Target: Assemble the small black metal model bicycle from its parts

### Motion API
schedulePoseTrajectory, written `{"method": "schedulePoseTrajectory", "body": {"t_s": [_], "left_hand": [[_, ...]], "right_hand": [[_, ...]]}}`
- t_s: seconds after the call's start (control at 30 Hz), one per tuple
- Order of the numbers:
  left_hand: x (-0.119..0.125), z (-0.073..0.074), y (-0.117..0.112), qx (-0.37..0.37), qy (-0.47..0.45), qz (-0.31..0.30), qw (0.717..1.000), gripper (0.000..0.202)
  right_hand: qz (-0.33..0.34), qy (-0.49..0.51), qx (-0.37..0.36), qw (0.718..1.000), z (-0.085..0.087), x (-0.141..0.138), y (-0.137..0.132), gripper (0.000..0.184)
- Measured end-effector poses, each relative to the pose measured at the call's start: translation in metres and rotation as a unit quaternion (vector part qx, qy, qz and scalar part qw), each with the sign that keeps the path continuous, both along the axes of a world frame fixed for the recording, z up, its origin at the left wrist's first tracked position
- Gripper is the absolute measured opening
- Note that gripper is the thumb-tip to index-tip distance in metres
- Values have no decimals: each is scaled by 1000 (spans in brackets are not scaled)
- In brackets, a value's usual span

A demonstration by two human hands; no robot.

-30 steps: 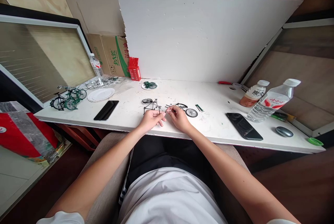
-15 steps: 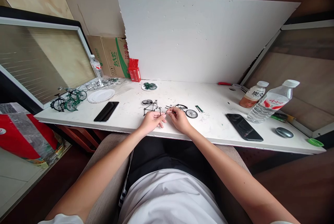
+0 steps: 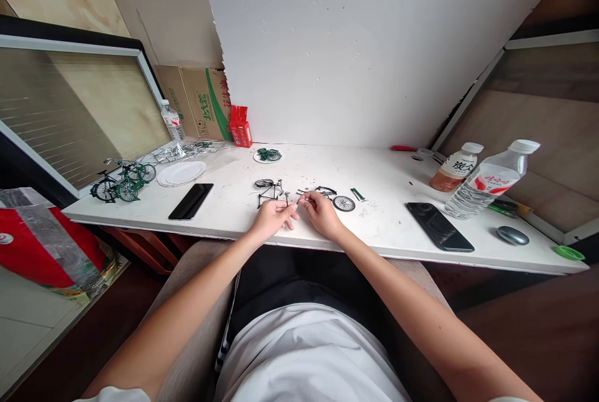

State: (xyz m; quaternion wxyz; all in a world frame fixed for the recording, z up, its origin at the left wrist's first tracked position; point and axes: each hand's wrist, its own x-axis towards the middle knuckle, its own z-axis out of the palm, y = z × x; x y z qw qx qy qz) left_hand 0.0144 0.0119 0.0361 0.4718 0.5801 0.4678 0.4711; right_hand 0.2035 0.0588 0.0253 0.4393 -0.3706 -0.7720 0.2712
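While both hands [image 3: 299, 215] pinch a tiny part, white table [image 3: 388, 233] sits cluttered w/ bottles.

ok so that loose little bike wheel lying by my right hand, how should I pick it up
The wheel lies flat on the table, just right of your right hand, clear of other parts. Probably come from above and pinch across the rim, or slide it to the table edge, since flat it offers little to grab from the side.

We face a white tabletop [image 3: 384, 171]; a white foam board [image 3: 355, 65] leans at 12 o'clock against beige walls [image 3: 178, 2], a framed panel [image 3: 70, 108] at 9 o'clock.
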Motion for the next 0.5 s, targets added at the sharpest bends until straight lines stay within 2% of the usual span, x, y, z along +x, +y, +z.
{"method": "schedulePoseTrajectory", "body": {"t_s": [0.5], "left_hand": [[6,0,-5,13,5,17,1000,38]], "right_hand": [[-8,-7,10,1000,0,0,-1,15]]}}
